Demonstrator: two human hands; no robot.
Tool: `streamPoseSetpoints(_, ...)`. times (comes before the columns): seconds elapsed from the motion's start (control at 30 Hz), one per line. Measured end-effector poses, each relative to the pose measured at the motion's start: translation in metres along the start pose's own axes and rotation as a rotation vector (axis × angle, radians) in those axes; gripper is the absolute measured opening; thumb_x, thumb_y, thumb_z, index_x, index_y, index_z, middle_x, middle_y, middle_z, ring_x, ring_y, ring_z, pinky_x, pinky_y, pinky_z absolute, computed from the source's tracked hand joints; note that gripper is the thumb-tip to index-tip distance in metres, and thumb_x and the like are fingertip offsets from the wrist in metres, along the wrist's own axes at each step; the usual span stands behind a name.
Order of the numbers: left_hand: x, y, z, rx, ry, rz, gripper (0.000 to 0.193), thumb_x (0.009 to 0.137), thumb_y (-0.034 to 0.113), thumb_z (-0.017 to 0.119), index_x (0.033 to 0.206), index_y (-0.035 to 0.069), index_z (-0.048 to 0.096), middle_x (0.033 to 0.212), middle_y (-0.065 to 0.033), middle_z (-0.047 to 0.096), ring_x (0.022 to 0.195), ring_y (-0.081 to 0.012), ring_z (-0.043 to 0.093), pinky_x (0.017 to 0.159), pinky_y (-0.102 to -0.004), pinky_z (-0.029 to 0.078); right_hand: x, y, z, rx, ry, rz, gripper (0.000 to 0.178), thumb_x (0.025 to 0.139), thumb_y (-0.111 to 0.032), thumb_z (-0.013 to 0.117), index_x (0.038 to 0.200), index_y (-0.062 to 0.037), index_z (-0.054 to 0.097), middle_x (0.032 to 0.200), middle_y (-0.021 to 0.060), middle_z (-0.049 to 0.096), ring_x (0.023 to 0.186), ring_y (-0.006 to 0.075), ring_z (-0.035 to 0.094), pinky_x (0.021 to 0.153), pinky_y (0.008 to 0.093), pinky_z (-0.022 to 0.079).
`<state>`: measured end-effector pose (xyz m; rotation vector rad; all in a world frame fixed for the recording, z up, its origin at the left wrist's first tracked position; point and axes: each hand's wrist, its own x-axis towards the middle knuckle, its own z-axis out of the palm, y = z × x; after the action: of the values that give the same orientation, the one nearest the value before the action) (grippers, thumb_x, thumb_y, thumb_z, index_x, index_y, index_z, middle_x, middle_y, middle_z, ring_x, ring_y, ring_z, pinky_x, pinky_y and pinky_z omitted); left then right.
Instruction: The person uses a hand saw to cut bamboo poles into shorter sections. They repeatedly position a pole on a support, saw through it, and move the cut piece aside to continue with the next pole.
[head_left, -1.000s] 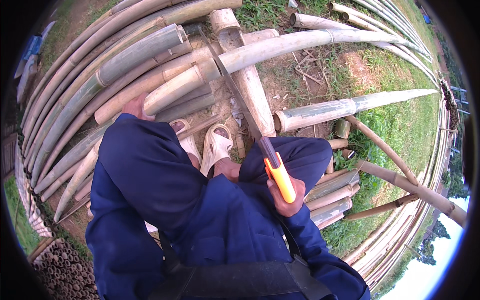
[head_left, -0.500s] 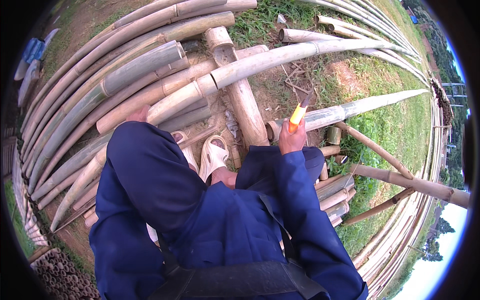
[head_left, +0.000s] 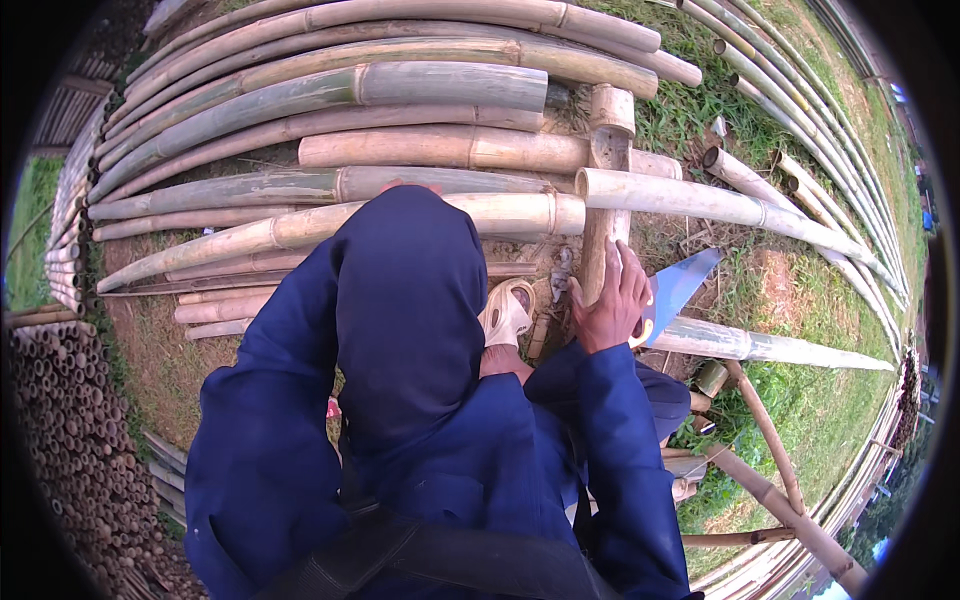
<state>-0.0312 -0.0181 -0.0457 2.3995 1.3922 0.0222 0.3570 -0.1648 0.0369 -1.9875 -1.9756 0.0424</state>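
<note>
My right hand (head_left: 612, 305) is open, its fingers stretched out over the split bamboo support (head_left: 592, 255). Beside the palm lies a saw (head_left: 685, 290) with a blue-tinted blade; part of its handle is behind the hand. Just a sliver of my left hand (head_left: 428, 188) shows past my raised knee, at the long bamboo pole (head_left: 500, 213); its fingers are hidden. This pole ends in a cut face near the support. A separate bamboo length (head_left: 690, 195) rests across the support, its open end beside that cut.
Several bamboo poles (head_left: 450, 85) lie side by side on the far left. A bamboo pole (head_left: 745, 340) stretches right over grass, near a propped bamboo frame (head_left: 770, 490). Stacked bamboo pieces (head_left: 70, 430) stand at left. My sandal (head_left: 507, 312) is close to the support.
The right hand has let go of the orange-handled saw and opened. The pole, earlier showing a dark cut line, is now in two offset pieces. My view has swung round.
</note>
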Motion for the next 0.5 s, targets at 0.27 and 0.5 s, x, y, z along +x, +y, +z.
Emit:
streamPoseSetpoints(0.27, 0.006, 0.039, -0.017, 0.116, -0.097, -0.013, 0.036, 0.102, 0.032, 0.047, 0.132, 0.02, 0.062, 0.109, -0.0108, 0.077, 0.108, -0.0301, 0.074, 0.104, -0.0556, 0.046, 0.089, -0.041, 0.032, -0.256, -0.227, -0.44, 0.098, 0.066, -0.035, 0.093, 0.151, -0.0204, 0.047, 0.149, 0.0072, 0.053, 0.145, 0.0255, 0.045, 0.125, 0.0586, 0.019)
streamPoseSetpoints(0.5, -0.052, 0.052, -0.066, -0.041, 0.547, -0.146, 0.063, 0.087, 0.041, 0.074, 0.143, 0.017, 0.057, 0.135, -0.0113, 0.063, 0.13, -0.0304, 0.056, 0.112, -0.0497, 0.04, 0.126, -0.043, 0.018, -0.298, -0.222, -0.502, 0.077, 0.066, -0.028, 0.09, 0.135, -0.0176, 0.059, 0.13, 0.0052, 0.061, 0.128, 0.0235, 0.057, 0.122, 0.0539, 0.024)
